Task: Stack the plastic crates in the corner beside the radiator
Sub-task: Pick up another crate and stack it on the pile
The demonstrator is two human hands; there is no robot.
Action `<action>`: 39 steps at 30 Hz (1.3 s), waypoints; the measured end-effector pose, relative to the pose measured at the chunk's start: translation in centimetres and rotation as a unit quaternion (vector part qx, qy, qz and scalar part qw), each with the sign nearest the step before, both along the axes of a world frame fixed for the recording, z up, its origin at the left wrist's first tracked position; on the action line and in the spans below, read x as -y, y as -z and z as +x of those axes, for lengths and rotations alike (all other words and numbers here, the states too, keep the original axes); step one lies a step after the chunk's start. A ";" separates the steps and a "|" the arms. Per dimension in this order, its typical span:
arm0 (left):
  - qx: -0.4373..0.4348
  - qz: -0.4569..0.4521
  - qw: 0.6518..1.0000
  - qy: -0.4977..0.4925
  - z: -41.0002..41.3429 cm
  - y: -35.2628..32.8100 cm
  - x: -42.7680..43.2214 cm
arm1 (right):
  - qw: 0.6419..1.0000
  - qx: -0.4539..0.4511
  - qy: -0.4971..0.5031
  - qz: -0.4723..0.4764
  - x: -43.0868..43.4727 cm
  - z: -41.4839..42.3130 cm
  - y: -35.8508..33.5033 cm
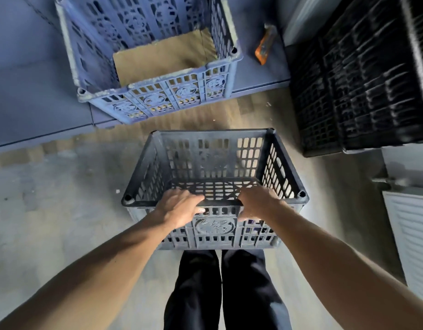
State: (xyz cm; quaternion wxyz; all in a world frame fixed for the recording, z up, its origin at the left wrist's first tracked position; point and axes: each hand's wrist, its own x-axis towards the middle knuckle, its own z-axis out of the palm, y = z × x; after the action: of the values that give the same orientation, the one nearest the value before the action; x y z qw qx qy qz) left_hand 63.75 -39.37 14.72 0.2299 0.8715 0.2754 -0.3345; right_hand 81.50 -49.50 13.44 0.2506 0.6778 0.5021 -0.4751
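Dark crate (pixel 215 186) empty, just in front of the person's legs; whether lifted or grounded, cannot tell. Rigid lattice plastic, probably light; near rim is the natural hold. Left hand (pixel 179 207) and right hand (pixel 259 203) both curled over that rim. Beyond: blue crate (pixel 148 55) holding cardboard (pixel 165 55); black crates (pixel 363 79) above the radiator (pixel 410 236).

Dusty concrete floor (pixel 50 210), white radiator (pixel 410 234) at the right wall

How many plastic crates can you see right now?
3, possibly more hidden: the dark crate gripped at its near rim by the left hand and right hand, a blue crate ahead, and a black crate stack at right, count unclear.
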 end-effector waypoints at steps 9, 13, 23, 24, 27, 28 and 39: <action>0.069 0.046 0.994 0.069 1.4 -6.8 0.3 | 0.992 0.096 0.026 0.074 3.2 1.1 -9.4; 0.111 0.038 0.990 0.081 2.2 -12.6 0.8 | 0.981 0.139 0.040 0.128 5.1 1.0 -15.6; 0.251 0.096 0.951 0.153 5.4 -27.4 0.4 | 0.944 0.205 0.154 0.207 7.4 1.4 -31.0; 0.267 0.103 0.944 0.161 5.7 -28.8 0.4 | 0.938 0.215 0.160 0.219 7.6 1.4 -32.6; 0.322 0.140 0.917 0.188 6.0 -33.1 0.2 | 0.917 0.236 0.181 0.266 8.3 1.2 -36.9; 0.329 0.139 0.913 0.196 5.9 -34.0 0.2 | 0.913 0.236 0.188 0.274 8.5 0.9 -38.0; 0.374 0.134 0.884 0.248 11.0 -40.7 1.6 | 0.893 0.279 0.231 0.266 11.8 3.5 -45.2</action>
State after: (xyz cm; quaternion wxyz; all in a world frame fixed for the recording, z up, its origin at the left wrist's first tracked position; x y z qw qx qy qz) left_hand 74.71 -41.01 55.42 0.1062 0.9942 -0.0136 0.0107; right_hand 85.02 -61.34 58.64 0.0739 0.9208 0.3480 -0.1599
